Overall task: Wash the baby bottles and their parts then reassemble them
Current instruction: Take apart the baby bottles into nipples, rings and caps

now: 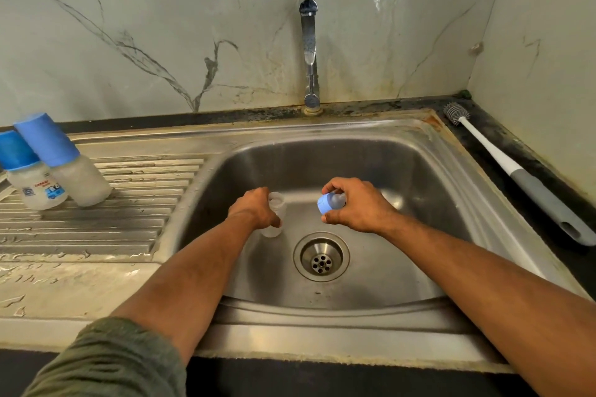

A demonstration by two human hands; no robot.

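Over the steel sink basin (403,164), my left hand (254,208) grips a clear, open baby bottle body (275,206), held upright left of the drain. My right hand (358,205) pinches a light blue bottle cap (329,201) a short way to the right of the bottle, apart from it. Two more baby bottles with blue caps stand on the ribbed drainboard at the far left: one with a printed label (32,177) and a plain one (69,164) beside it.
The chrome tap (309,51) rises behind the basin with no water running. The drain (321,256) sits in the basin floor near my hands. A white and grey bottle brush (516,176) lies on the dark counter to the right. The drainboard (96,229) is wet.
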